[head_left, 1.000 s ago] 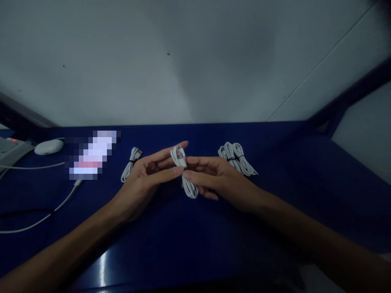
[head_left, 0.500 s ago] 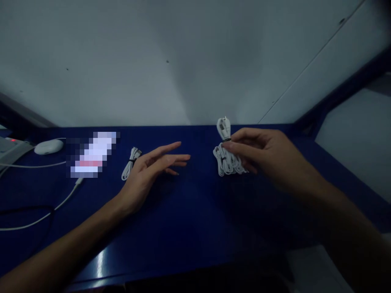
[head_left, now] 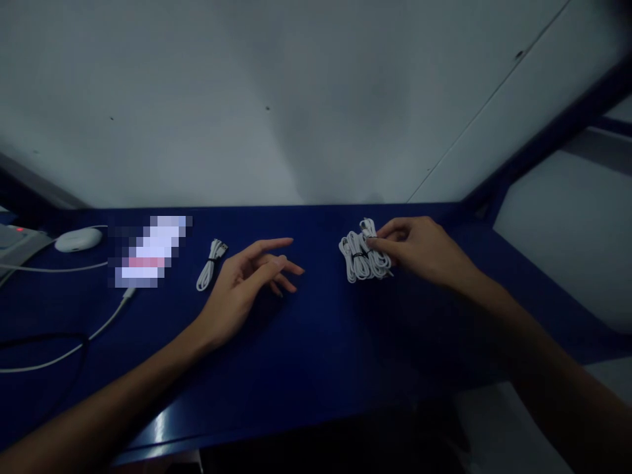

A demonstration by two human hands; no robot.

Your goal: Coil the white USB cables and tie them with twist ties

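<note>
Now right hand (head_left: 419, 247) pinches cable bundle (head_left: 379, 258), hiding part — left hand (head_left: 238, 286) open, bright screen (head_left: 153, 253) pixelated.

**White cable bundles in a cluster, one apart**

On the blue table (head_left: 296, 368), a cluster of white cable bundles (head_left: 357, 258) lies right of centre, side by side and overlapping, black ties around their middles. The rightmost bundle (head_left: 379, 251), pinched by the right hand (head_left: 419, 250), slants with its plug end toward the table's far edge. Left of the table's centre, a lone bundle (head_left: 208, 268) lies slanted, looped and black-tied, its metal plug showing at the far end.
</note>
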